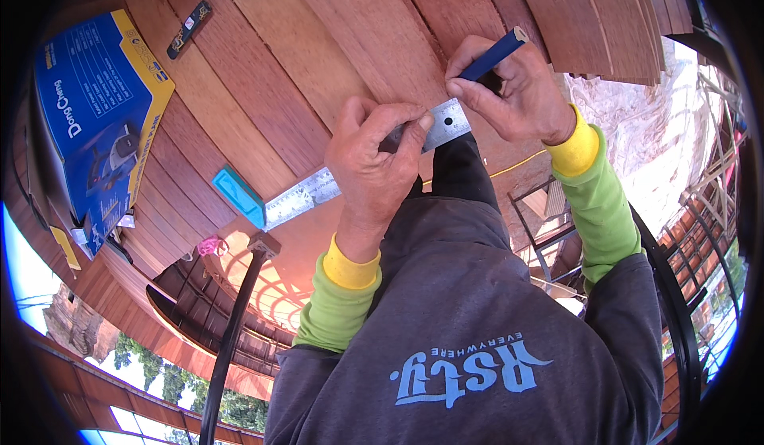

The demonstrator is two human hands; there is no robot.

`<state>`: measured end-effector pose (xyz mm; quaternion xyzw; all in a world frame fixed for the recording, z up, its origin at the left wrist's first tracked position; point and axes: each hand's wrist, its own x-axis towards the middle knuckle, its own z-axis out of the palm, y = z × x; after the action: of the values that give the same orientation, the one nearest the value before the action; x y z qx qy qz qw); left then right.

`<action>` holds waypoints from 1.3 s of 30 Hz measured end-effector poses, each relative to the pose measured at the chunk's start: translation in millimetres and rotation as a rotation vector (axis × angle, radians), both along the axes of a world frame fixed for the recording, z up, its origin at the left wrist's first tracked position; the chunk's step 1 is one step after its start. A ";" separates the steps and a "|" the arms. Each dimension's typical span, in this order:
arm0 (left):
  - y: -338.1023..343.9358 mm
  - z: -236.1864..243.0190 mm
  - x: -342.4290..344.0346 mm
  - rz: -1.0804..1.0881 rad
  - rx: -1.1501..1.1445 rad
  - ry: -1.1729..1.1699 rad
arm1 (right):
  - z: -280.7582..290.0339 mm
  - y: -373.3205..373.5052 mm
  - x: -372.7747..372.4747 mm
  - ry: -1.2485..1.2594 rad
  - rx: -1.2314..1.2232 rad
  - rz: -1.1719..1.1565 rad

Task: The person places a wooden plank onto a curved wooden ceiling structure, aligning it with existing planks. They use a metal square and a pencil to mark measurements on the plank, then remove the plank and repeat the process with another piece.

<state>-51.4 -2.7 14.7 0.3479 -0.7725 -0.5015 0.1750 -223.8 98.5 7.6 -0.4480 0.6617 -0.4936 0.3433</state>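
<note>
A try square with a steel ruler blade [302, 198] and a teal stock [239, 195] lies slantwise in front of me. My left hand [372, 154] is closed over the blade, thumb and forefinger pinched near its holed right end. To the right, my right hand [513, 99] grips a flat blue carpenter's pencil [495, 53], with its blunt end pointing up and right. The pencil's lower end is hidden by the fingers. Reddish-brown wooden boards [318, 63] lie side by side beyond both hands.
A blue and yellow tool box [99, 119] stands at the left. Nearby on the boards rests a small dark, patterned flat object [189, 29]. Stacked planks [593, 19] lie at the far right, beside whitish sheeting [645, 126]. A black metal post [235, 337] rises at the lower left.
</note>
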 end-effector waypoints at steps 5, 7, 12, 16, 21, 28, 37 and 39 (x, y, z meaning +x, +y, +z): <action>-0.1 0.4 0.2 0.001 0.003 0.000 | 2.0 -1.5 -1.5 0.051 -0.023 0.029; -0.7 -0.6 0.9 -0.007 -0.005 -0.002 | 0.6 -1.2 -1.1 0.044 -0.031 0.016; 0.2 1.0 -0.5 -0.003 0.011 0.010 | -1.2 -1.9 -2.0 0.105 -0.064 0.027; -0.2 -0.6 0.3 -0.009 0.008 0.016 | -1.2 1.5 -1.0 -0.054 -0.003 -0.031; -0.1 -1.2 0.8 -0.012 -0.006 0.006 | -1.1 1.4 -2.6 -0.039 0.007 -0.018; 0.2 3.2 0.2 -0.010 0.033 -0.039 | -1.3 0.6 -2.2 0.009 0.030 0.002; -0.7 2.8 0.8 -0.026 0.011 -0.039 | -0.4 0.2 -1.3 0.036 0.008 0.004; -0.6 2.5 1.1 -0.021 0.015 -0.040 | 0.8 -0.7 0.1 0.023 0.000 0.004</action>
<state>-50.2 -3.3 17.2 0.3510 -0.7757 -0.5021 0.1516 -223.7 97.8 8.4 -0.4549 0.6647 -0.4878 0.3365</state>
